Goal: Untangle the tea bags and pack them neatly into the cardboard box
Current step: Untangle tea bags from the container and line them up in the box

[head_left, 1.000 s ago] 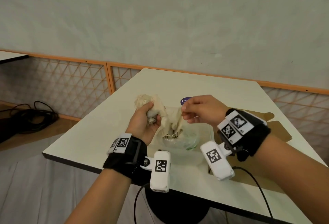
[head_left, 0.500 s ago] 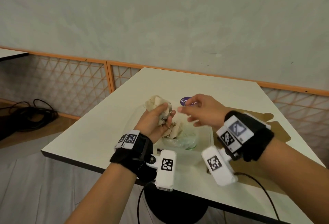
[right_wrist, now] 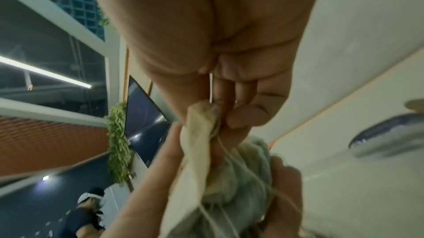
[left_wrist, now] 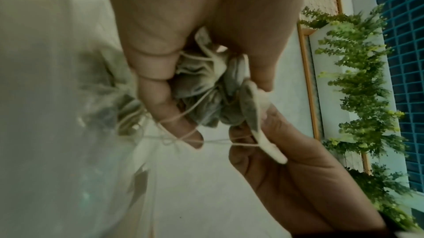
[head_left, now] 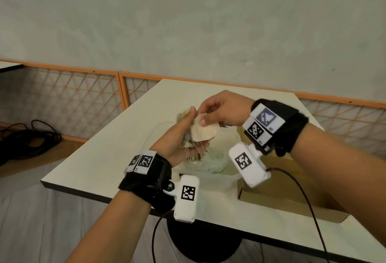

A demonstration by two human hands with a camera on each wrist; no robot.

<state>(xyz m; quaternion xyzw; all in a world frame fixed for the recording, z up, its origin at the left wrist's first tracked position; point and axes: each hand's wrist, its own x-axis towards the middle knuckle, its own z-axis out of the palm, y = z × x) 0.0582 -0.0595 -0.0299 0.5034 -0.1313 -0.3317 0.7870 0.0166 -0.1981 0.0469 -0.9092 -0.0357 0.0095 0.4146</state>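
At the centre of the head view, our left hand point(head_left: 177, 143) cups a tangled clump of tea bags point(head_left: 203, 132), strings looped round its fingers point(left_wrist: 160, 100). Our right hand point(head_left: 223, 110) pinches one bag's edge from above. Below sits a clear container point(head_left: 234, 176) on the table point(head_left: 104, 158); the cardboard box point(head_left: 277, 198) lies lower right.
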